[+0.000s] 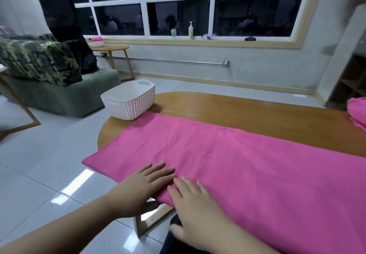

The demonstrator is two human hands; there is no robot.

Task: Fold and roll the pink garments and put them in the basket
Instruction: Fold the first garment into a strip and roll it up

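With both palms flat near the left end of the long pink folded cloth garment (pixel 227 160), this looks like smoothing before the roll starts. Left hand (pixel 142 184): fingers straight, slightly spread, pressing fabric. Right hand (pixel 195 200): same, fingers splayed, flat on the cloth, gripping nothing. The garment lies lengthwise across the oval wooden table (pixel 237 109); its left corner overhangs the table edge.

Risks, as I judge them:
- Overhanging corner could drag the strip off the table once the roll begins, or skew it.
- Uneven pressure from the two hands would likely give a tapered, loose roll.
- White woven-pattern plastic basket (pixel 129 100) sits at the table's rim, just beside the cloth's far corner; a tug could nudge it off.

Count: one spread garment, one more crumpled pink garment (pixel 357 111) at the right edge, one basket here, plus a second small basket holding pink cloth (pixel 96 41) on a side table.
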